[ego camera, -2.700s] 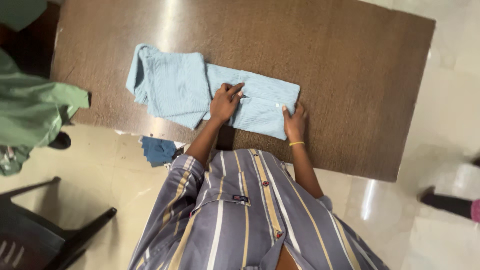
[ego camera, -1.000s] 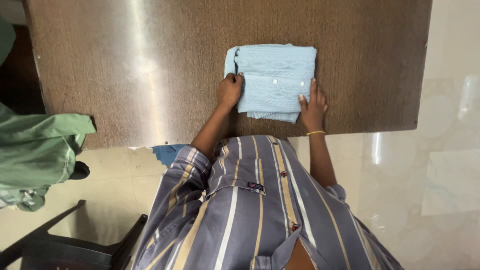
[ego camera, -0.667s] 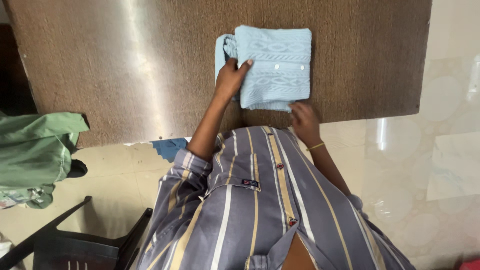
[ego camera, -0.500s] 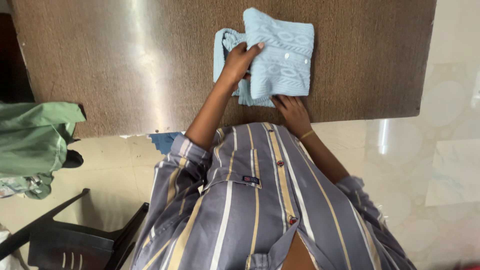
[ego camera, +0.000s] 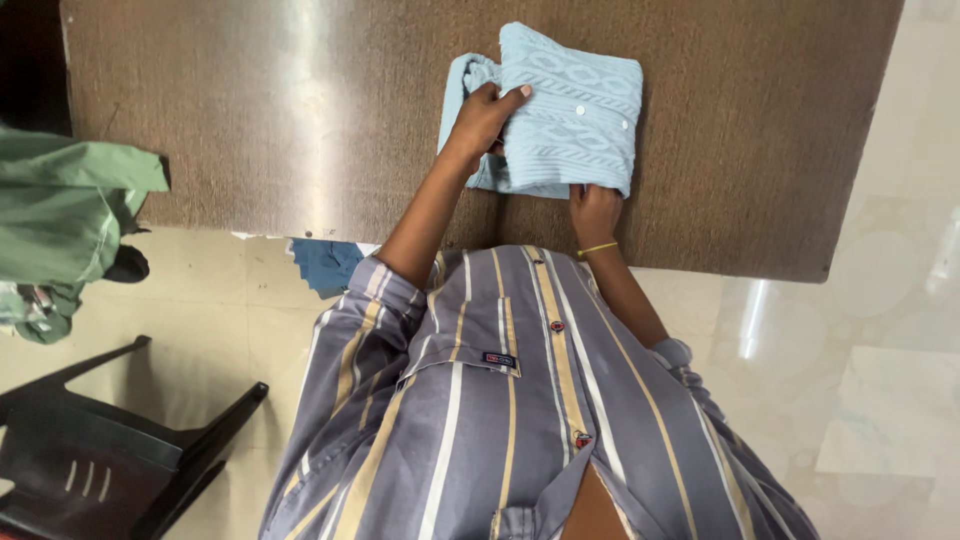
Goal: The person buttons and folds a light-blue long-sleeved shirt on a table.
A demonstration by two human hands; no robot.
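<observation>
**Folded blue garment held at two edges on the brown table**

A light blue knitted garment [ego camera: 570, 110], folded into a compact rectangle with small white buttons showing on top, lies on the brown table [ego camera: 250, 110], towards its near edge. The left hand [ego camera: 482, 115] grips the garment's left side — thumb laid across the top layer, fingers curled into the bunched fabric that sticks out there. The right hand [ego camera: 594, 208] is at the near edge of the fold, fingers closed on the lower right corner; a thin yellow bangle [ego camera: 597, 248] circles that wrist. The garment sits between the two hands, touching both.

The tabletop has a matte, woven-looking surface with a bright band of glare running down its left half. The person wears a grey shirt [ego camera: 500, 420] with white and yellow stripes, seen from above. Below the table is a glossy cream tiled floor [ego camera: 860, 380]. A scrap of darker blue cloth [ego camera: 325, 265] lies on the floor just under the table's near edge. At the left a heap of green fabric [ego camera: 60, 215] hangs into view, and a black plastic chair [ego camera: 100, 450] stands in the lower left corner — well apart from the hands.
</observation>
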